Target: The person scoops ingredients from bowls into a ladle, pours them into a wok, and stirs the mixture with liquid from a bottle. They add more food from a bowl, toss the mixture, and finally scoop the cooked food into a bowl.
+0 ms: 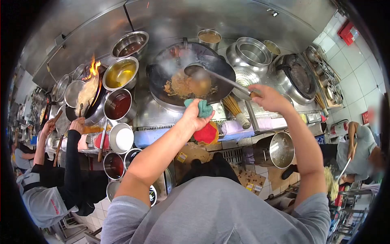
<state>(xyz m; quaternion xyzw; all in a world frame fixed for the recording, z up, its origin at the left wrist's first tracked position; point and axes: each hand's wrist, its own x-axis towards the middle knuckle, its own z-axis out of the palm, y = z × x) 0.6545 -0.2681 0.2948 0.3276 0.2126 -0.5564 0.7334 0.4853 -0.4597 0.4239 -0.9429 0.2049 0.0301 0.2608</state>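
Observation:
My left hand (196, 116) is closed around a green cloth (200, 108) at the near rim of a large black wok (156, 83). Whether a wok handle lies under the cloth is hidden. Fingers of my right hand (268, 99) wrap the wooden end of a long ladle (227, 81), which slants leftward over the wok with its bowl inside. Brown, chopped-looking food (183, 84) lies in the wok, with steam rising from its left side. Just right of the wok, a bamboo brush (235, 109) rests on the stove edge.
Left of the wok stand a bowl of yellow liquid (120, 74) and a pot of red sauce (118, 105). A co-worker's flaming wok (97, 97) is farther left. At right are a perforated strainer (246, 78) and a steel pot (281, 149). Another person (357, 142) stands far right.

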